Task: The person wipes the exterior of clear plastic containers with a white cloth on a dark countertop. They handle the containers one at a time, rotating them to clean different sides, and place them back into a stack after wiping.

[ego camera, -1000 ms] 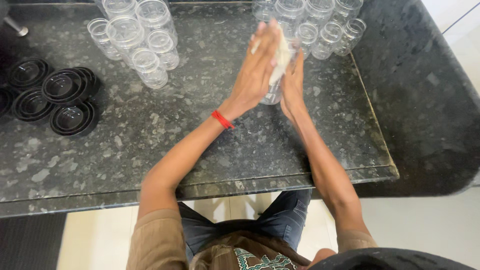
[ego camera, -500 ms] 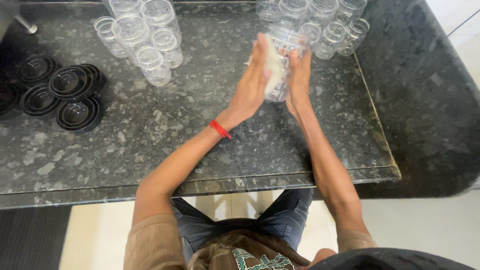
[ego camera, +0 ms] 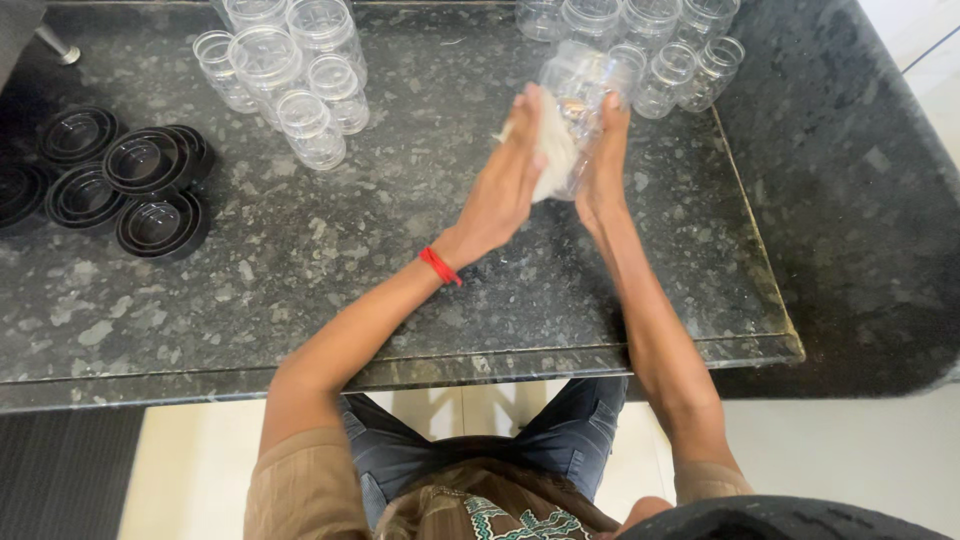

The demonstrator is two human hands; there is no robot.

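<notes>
A clear plastic jar (ego camera: 583, 88) is held tilted above the granite counter (ego camera: 380, 240). My right hand (ego camera: 603, 165) grips it from the right side. Against the jar's left side my left hand (ego camera: 505, 185) presses a white cloth (ego camera: 553, 160). A red band circles my left wrist. The jar's mouth points away from me, toward the cluster of clear jars at the back right (ego camera: 665, 45).
Several more clear jars stand at the back left (ego camera: 290, 70). Stacks of black lids (ego camera: 120, 180) lie at the left edge. The counter's front edge runs across below my forearms, and a darker counter section (ego camera: 860, 190) lies to the right.
The jar and both hands have shifted slightly, and the cloth has moved along the jar's side under my left hand.
</notes>
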